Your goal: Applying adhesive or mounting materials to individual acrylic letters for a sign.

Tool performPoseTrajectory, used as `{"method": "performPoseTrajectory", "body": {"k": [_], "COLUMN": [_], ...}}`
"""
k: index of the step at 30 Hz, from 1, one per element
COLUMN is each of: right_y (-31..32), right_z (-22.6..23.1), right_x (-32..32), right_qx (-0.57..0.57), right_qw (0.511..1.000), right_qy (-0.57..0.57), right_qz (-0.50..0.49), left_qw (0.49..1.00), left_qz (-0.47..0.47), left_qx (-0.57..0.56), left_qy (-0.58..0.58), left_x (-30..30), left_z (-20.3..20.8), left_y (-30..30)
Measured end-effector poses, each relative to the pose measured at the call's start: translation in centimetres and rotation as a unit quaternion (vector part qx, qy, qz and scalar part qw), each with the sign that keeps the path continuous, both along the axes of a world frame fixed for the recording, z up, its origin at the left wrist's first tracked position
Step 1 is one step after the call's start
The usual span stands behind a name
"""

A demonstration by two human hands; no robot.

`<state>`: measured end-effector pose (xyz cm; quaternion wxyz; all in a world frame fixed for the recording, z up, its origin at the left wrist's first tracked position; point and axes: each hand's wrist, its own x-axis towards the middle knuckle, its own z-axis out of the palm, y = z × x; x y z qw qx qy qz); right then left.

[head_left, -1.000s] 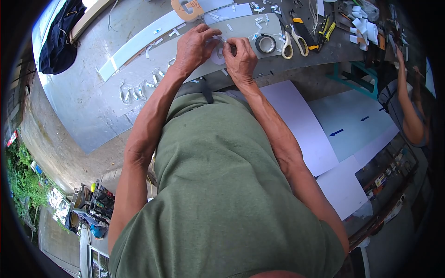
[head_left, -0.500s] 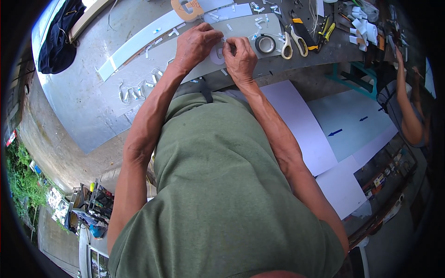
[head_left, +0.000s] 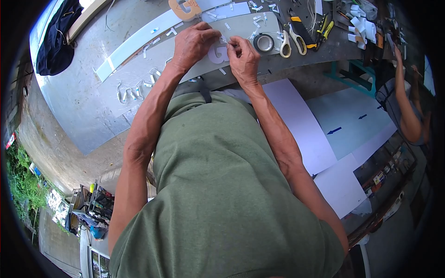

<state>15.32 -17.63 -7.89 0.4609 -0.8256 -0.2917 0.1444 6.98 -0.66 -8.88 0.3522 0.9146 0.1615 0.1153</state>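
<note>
Both my hands are over the grey board on the workbench, fingertips close together. My left hand (head_left: pixel 193 44) is closed in a pinch, and so is my right hand (head_left: pixel 244 56). A small white piece (head_left: pixel 223 40) shows between their fingertips; its finer details are too small to make out. Just below the fingers lies a pale lilac letter-shaped piece (head_left: pixel 216 54), partly covered by my hands. A roll of black tape (head_left: pixel 264 43) rests right of my right hand. Beyond my left hand sits an orange-tan letter-shaped piece (head_left: pixel 184 9).
Scissors (head_left: pixel 285 46), a yellow-and-black utility knife (head_left: pixel 302 30) and yellow-handled pliers (head_left: pixel 328 30) lie to the right. Small white modules on wires (head_left: pixel 130 94) and white strips are spread leftward. At far right, another person's arm (head_left: pixel 402 88) is visible.
My right hand has shifted slightly right, so the gap between my hands is wider. More of the lilac letter-shaped piece shows now.
</note>
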Motion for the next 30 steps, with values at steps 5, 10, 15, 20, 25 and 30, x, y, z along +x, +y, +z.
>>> {"method": "performPoseTrajectory", "body": {"k": [5,10,15,20,25,30], "right_y": [0.09,0.22,0.33,0.60,0.72,0.96], "right_z": [-0.26,0.07,0.24,-0.27,-0.42,-0.70], "right_x": [0.13,0.18,0.07,-0.02,0.04,-0.12], "right_qx": [-0.005,-0.007,-0.014,-0.014,-0.022,-0.027], "right_qw": [0.999,0.999,0.999,0.998,0.998,0.997], "right_qy": [-0.054,-0.037,-0.029,-0.055,-0.066,-0.073], "right_qz": [0.006,0.003,0.004,0.003,0.006,0.006], "left_qw": [1.000,1.000,1.000,1.000,1.000,1.000], "left_qz": [-0.003,0.000,0.007,0.004,0.008,0.004], "left_qx": [0.004,-0.004,-0.002,-0.008,-0.010,-0.016], "left_qy": [-0.006,0.005,-0.021,-0.017,-0.012,-0.001], "left_x": [0.01,-0.03,-0.01,-0.02,-0.05,-0.10], "left_z": [0.11,0.11,-0.09,-0.08,0.02,0.03], "left_y": [-0.03,0.02,-0.07,-0.04,-0.12,0.08]}}
